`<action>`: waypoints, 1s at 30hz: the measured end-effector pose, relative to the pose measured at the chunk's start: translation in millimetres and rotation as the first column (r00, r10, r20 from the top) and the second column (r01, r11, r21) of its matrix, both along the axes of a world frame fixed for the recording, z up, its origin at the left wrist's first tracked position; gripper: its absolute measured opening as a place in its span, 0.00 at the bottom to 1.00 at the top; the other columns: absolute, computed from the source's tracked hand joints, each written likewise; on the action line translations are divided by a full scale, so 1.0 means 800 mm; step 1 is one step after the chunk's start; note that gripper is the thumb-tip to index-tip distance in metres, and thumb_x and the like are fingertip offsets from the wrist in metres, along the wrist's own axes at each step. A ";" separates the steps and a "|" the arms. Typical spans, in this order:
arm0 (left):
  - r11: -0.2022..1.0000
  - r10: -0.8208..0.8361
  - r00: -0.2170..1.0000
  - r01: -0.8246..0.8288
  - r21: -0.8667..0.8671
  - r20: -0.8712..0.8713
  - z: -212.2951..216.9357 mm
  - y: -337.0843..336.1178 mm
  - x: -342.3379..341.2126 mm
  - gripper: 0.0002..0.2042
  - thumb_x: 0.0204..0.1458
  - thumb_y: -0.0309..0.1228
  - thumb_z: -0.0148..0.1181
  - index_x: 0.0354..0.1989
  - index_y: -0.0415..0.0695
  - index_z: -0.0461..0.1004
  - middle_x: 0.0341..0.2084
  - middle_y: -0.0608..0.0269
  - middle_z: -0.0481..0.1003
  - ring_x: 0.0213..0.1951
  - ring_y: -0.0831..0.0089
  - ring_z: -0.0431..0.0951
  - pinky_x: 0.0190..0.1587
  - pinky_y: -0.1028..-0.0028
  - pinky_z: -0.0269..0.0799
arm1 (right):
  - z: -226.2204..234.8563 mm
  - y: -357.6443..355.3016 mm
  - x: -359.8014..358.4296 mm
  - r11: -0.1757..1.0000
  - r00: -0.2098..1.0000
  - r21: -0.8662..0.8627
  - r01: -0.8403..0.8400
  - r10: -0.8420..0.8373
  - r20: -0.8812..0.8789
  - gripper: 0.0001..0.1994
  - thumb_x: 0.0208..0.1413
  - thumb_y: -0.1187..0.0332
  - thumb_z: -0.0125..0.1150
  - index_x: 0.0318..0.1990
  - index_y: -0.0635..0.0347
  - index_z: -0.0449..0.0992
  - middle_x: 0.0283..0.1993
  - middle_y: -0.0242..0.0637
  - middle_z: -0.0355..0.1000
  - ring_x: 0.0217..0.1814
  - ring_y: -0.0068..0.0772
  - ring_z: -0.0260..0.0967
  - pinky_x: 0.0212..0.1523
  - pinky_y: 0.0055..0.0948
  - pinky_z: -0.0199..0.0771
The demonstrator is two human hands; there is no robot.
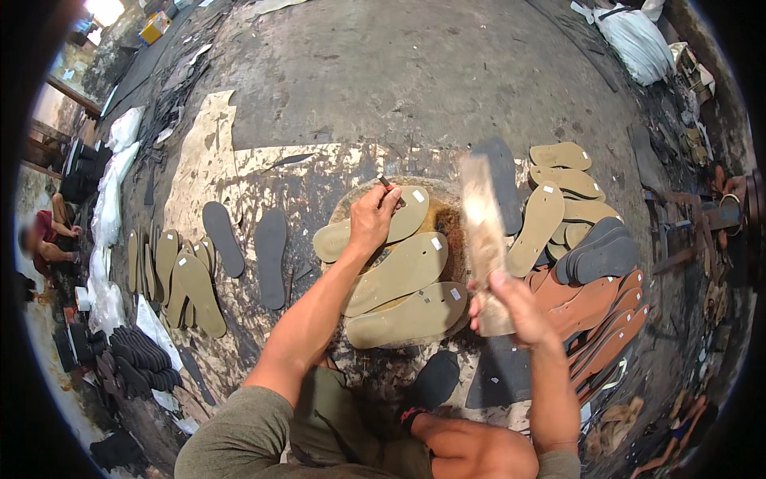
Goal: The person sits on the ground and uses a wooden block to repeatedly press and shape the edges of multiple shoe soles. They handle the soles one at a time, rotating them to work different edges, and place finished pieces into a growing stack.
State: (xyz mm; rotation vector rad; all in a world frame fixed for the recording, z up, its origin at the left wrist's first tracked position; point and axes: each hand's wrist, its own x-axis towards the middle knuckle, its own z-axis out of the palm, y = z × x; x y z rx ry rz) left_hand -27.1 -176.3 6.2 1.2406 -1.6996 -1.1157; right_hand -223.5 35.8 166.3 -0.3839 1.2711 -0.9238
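Observation:
My left hand (372,219) is closed round a short dark metal punch (384,182), held at the upper end of an olive sandal sole (412,214). Two more olive soles, a middle one (403,267) and a nearer one (411,317), lie beside it on a round, worn block (456,315). Small white labels mark their toe ends. My right hand (515,307) grips the lower end of a flat wooden bat (484,231), upright in the picture and slightly blurred. The bat is to the right of the block, apart from the punch.
Olive soles (536,223), dark grey soles (598,251) and reddish-brown soles (574,303) are heaped on the right. More olive soles (195,291) and two dark soles (272,255) lie left. White sacks (634,40) stand far right. Another person (49,231) sits at far left.

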 end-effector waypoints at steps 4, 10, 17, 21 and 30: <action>0.984 -0.021 0.998 0.032 -0.178 0.063 -0.003 -0.002 -0.003 0.10 0.64 0.34 0.64 0.42 0.38 0.81 0.29 0.54 0.81 0.30 0.61 0.83 0.36 0.65 0.76 | 0.130 -0.036 -0.001 0.934 0.876 -0.357 -0.014 -0.161 -0.454 0.33 0.72 0.43 0.48 0.61 0.70 0.70 0.34 0.40 0.77 0.30 0.32 0.77 0.32 0.29 0.79; 0.908 -0.075 0.988 0.124 -0.401 0.134 -0.027 0.001 0.008 0.06 0.56 0.24 0.64 0.41 0.38 0.81 0.37 0.50 0.80 0.41 0.51 0.80 0.43 0.59 0.77 | 0.053 -0.072 0.064 0.614 0.599 -0.782 -0.108 -0.588 -0.544 0.34 0.65 0.41 0.59 0.58 0.69 0.74 0.47 0.47 0.78 0.49 0.44 0.76 0.51 0.42 0.75; 0.902 -0.125 0.976 0.187 -0.389 0.180 -0.005 -0.002 -0.005 0.07 0.62 0.30 0.63 0.42 0.39 0.78 0.36 0.52 0.77 0.40 0.53 0.78 0.44 0.60 0.77 | -0.147 -0.067 0.001 0.958 0.932 0.065 -0.280 0.288 -0.221 0.35 0.71 0.42 0.51 0.60 0.73 0.76 0.61 0.50 0.76 0.65 0.36 0.70 0.67 0.35 0.64; 0.874 0.462 0.764 -0.308 0.376 -0.450 0.015 -0.033 0.039 0.17 0.69 0.41 0.57 0.45 0.36 0.79 0.39 0.53 0.81 0.39 0.63 0.80 0.43 0.63 0.76 | -0.135 -0.059 0.017 0.961 0.865 0.003 -0.277 0.251 -0.435 0.30 0.71 0.43 0.52 0.51 0.68 0.78 0.49 0.44 0.77 0.50 0.35 0.74 0.54 0.36 0.71; 0.983 0.069 0.771 -0.161 0.088 0.633 -0.022 -0.042 0.265 0.24 0.59 0.51 0.66 0.45 0.39 0.76 0.37 0.42 0.82 0.44 0.42 0.83 0.47 0.52 0.76 | -0.081 -0.023 0.035 0.992 0.988 -0.122 0.017 -0.035 -0.151 0.28 0.71 0.45 0.53 0.51 0.69 0.73 0.32 0.38 0.76 0.30 0.31 0.76 0.35 0.30 0.79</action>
